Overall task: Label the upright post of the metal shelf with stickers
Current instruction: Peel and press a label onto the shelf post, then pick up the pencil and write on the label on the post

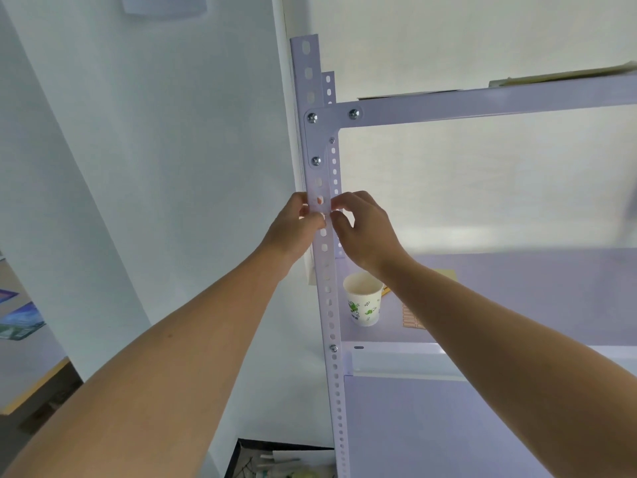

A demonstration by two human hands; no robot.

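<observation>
Head view: both hands' fingers pinch sticker (320, 202) against post (331, 305); paper cup (364, 300) looks empty.

Single head-worn wide-angle view, facing forward at close range onto the upright post (320, 174), both forearms entering from the lower edge. No second view.

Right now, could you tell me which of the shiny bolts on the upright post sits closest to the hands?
The bolt at the corner bracket's lower end, just above both hands; the top bolt sits higher, the third far below.
</observation>
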